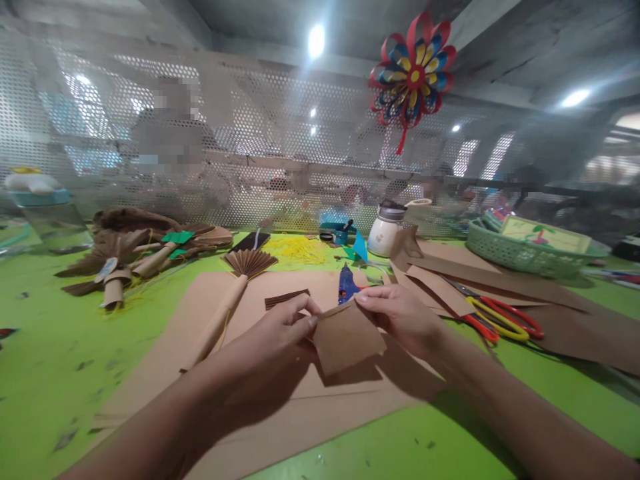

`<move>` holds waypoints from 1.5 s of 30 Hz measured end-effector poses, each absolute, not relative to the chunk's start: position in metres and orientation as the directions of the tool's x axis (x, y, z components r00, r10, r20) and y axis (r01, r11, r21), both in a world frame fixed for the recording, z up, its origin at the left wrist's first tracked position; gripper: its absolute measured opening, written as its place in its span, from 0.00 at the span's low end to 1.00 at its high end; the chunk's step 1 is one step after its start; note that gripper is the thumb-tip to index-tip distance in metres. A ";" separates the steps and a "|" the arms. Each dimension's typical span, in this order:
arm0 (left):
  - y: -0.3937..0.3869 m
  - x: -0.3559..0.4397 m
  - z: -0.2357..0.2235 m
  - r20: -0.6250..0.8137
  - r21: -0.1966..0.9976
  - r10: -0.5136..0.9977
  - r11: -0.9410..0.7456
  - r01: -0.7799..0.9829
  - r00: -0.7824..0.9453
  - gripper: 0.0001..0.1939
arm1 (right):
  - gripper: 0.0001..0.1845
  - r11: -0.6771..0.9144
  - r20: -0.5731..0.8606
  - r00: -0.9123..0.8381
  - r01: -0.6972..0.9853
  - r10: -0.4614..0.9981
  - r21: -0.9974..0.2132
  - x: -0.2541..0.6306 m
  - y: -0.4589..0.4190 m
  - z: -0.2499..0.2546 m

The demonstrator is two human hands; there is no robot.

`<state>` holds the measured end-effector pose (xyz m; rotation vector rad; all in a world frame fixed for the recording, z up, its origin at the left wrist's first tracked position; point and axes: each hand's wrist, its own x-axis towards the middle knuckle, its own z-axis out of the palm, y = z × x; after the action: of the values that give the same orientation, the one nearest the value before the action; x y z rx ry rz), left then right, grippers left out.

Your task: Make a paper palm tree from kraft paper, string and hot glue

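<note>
1. In the head view, a small piece of brown paper [349, 341] is held up over a large brown sheet [295, 281], just nearer than the glue gun [345, 284].
2. Its upper left corner is pinched by the left hand [285, 327], its upper right by the right hand [403, 315].
3. It is judged light, thin, fairly stiff, barely slippery and easily creased.
4. Corners or edges are best gripped, lightly.

The right hand [395, 312] and paper square [347, 340] hide part of the glue gun [346, 283]. Brown paper [440, 290] partly covers the scissors [519, 335]. The person [170, 137] behind the mesh [280, 100] is blurred. The left edge cuts off a red-and-black object [6, 332].
</note>
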<state>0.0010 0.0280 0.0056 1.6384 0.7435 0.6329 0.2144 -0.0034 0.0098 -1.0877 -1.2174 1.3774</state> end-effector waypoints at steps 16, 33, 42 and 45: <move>0.033 0.008 0.008 0.672 0.362 0.486 -0.874 0.324 0.559 0.11 | 0.07 0.673 0.573 -0.428 0.665 0.699 -0.323 0.230 -0.018 0.044; -0.014 0.023 -0.001 0.362 0.027 0.257 -0.964 0.265 0.896 0.10 | 0.14 0.701 0.453 -0.605 0.710 0.655 -0.066 0.241 -0.071 -0.018; -0.012 0.031 -0.016 0.318 0.125 0.401 -0.916 0.381 0.859 0.10 | 0.09 0.683 0.416 -0.546 0.633 0.728 -0.364 0.243 -0.065 -0.018; -0.011 0.031 -0.017 0.266 0.241 0.480 -0.873 0.424 0.836 0.12 | 0.07 0.579 0.326 -0.480 0.653 0.815 -0.488 0.242 -0.063 -0.013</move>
<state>0.0311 -0.0107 -0.0166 2.8433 0.7061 0.4791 0.2421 -0.0632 -0.0131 -1.1682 -2.2835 0.4049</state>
